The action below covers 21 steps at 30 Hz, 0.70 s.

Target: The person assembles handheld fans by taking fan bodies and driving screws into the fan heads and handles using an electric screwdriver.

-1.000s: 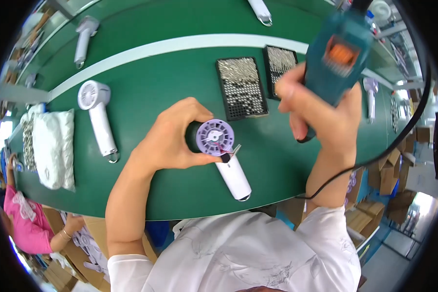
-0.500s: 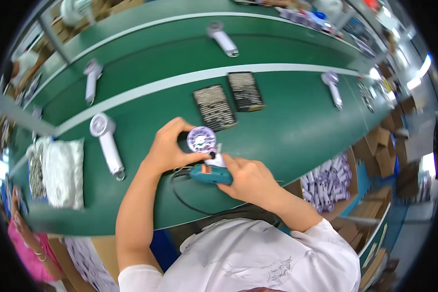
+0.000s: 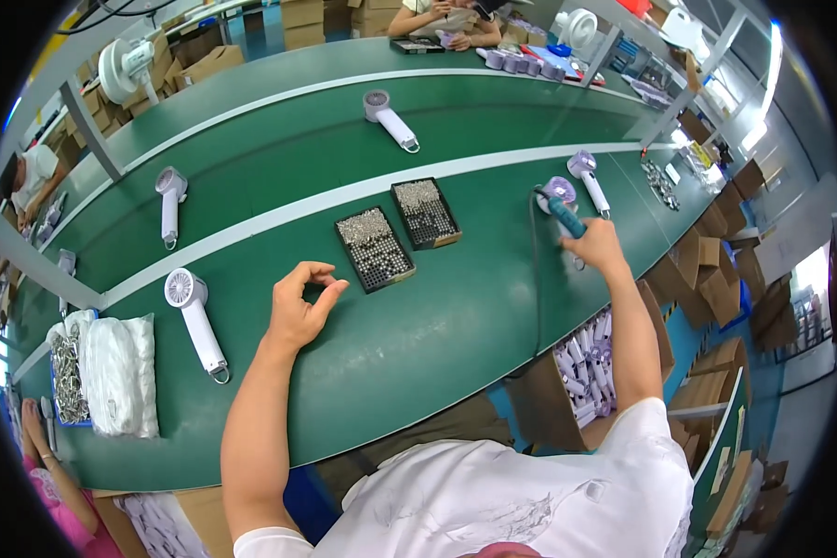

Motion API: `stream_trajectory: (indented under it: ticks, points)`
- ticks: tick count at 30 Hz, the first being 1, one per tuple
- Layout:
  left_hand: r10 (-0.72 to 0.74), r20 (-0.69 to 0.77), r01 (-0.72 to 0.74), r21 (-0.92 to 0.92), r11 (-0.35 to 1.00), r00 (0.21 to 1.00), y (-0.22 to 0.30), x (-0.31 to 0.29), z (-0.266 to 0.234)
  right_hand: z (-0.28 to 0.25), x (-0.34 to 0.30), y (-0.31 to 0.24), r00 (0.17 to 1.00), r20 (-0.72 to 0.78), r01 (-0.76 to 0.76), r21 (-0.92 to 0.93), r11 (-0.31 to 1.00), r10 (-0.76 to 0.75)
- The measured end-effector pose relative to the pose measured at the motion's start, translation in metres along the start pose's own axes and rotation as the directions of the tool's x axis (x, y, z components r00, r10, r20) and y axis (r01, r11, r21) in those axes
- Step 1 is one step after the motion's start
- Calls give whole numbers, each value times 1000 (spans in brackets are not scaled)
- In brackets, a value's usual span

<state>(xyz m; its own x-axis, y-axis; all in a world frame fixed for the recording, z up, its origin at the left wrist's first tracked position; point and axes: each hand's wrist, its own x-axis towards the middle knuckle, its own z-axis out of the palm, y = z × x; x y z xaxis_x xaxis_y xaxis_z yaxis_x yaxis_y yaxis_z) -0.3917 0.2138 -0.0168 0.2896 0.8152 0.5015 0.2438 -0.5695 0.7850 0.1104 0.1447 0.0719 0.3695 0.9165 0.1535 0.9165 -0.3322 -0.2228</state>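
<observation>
Green tabletop (image 3: 418,344) extends beneath both of your hands. Your left hand (image 3: 299,307) is bare and unoccupied: its fingers curl inward, with thumb and fingertips apart, just beside the nearer black tray (image 3: 391,281) of small metal pieces. Farther from you, a second black tray (image 3: 439,243) lies next to it. Your right hand (image 3: 600,245), at the end of an outstretched arm, is clamped on a teal power tool (image 3: 564,216), whose dark cord (image 3: 537,279) curves down toward the near table edge. Purple-headed fan (image 3: 562,186), the item nearest your tool, lies on the right part of the table, its handle partly hidden; you cannot tell whether tool and fan touch. Another handheld fan (image 3: 597,193) lies just to its right. At your left, note a white fan (image 3: 195,321) and a clear plastic bag (image 3: 121,381). Below the right table edge, a carton (image 3: 539,409) holds many pale fan parts (image 3: 591,372).
</observation>
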Motion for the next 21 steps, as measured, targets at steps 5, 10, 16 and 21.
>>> stream_trajectory:
  ticks: [5, 10, 16, 21]
  points:
    - [-32, -22, 33, 9, 999, 999, 2, 0, 1, 26, 75, 62, 992, -21, -126, -13, 992, 126]
    - [-46, -65, 48, 37, 998, 997, -5, 2, 1, 29, 112, -12, 953, -262, 125, -116, 985, -152]
    - [-156, -39, 156, -1, 988, 987, -4, -5, -9, 71, 161, -164, 839, -380, 479, 172, 861, -390]
    - [-125, -20, 125, -12, 992, 992, -5, 3, 2, 129, 220, -183, 863, -189, 494, 112, 862, -469]
